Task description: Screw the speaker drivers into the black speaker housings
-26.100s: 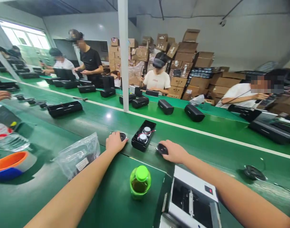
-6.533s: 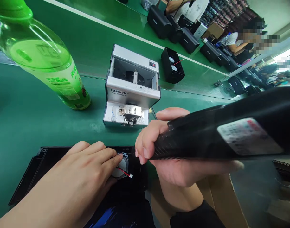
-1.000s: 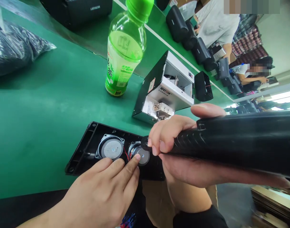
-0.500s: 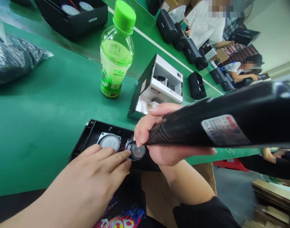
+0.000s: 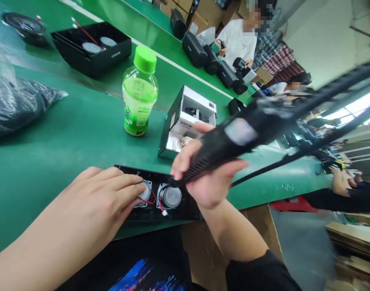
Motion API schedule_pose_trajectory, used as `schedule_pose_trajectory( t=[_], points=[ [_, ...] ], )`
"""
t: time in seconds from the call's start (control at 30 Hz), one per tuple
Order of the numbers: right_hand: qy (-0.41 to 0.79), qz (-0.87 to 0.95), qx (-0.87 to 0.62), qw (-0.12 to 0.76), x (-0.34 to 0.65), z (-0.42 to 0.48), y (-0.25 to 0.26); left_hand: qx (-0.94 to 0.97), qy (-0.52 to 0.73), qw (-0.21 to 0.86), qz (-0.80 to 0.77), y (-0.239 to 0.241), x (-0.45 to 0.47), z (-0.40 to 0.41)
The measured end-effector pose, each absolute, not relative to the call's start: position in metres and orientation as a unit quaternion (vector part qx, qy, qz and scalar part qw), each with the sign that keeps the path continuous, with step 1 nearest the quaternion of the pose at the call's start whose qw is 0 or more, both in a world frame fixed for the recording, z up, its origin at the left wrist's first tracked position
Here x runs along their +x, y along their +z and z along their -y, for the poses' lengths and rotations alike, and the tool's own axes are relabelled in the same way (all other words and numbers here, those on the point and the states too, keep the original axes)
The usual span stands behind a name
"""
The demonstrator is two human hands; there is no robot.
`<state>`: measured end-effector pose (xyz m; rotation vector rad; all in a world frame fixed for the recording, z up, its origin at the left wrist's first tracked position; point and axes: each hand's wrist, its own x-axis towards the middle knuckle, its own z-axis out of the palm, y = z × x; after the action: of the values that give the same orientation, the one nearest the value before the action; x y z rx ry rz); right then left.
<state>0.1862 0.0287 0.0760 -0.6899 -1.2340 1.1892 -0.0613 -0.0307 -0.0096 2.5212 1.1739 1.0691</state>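
A black speaker housing panel (image 5: 189, 206) lies at the table's near edge with two round speakers in it. My left hand (image 5: 102, 198) rests over the left speaker (image 5: 146, 193), fingers stretched out and lying on it, partly covering it. My right hand (image 5: 210, 186) is wrapped round a black electric screwdriver (image 5: 227, 141), whose tip end points down at the upper edge of the right speaker (image 5: 173, 198). Whether the bit touches a screw is hidden. A red wire with a white plug (image 5: 164, 212) hangs over the right speaker's lower side.
Behind the panel stand a screw feeder machine (image 5: 185, 121) and a green-capped drink bottle (image 5: 140, 93). A bag of dark screws (image 5: 21, 101) lies left. Farther back are an open speaker box (image 5: 94, 52) and a loose speaker (image 5: 24, 26). A co-worker (image 5: 237, 40) stands across the table.
My left hand has shifted left, from between the speakers onto the left one, uncovering the white plug. The screwdriver's rear has swung away from the camera. The view has shifted too.
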Motion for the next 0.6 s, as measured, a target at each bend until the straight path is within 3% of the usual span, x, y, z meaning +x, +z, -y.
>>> schedule_pose_trajectory(
  t=[0.17,0.3,0.6],
  points=[
    [0.362,0.543,-0.339,0.677,0.202,-0.036,0.141,0.842,0.357,0.082,-0.395,-0.018,-0.062,0.03],
    [0.261,0.615,-0.354,0.655,0.204,-0.064,0.139,0.834,0.367,0.091,-0.403,-0.024,-0.064,0.03],
    [0.369,0.555,-0.337,0.665,0.195,-0.089,0.111,0.825,0.359,0.104,-0.425,-0.024,-0.061,0.029]
  ],
)
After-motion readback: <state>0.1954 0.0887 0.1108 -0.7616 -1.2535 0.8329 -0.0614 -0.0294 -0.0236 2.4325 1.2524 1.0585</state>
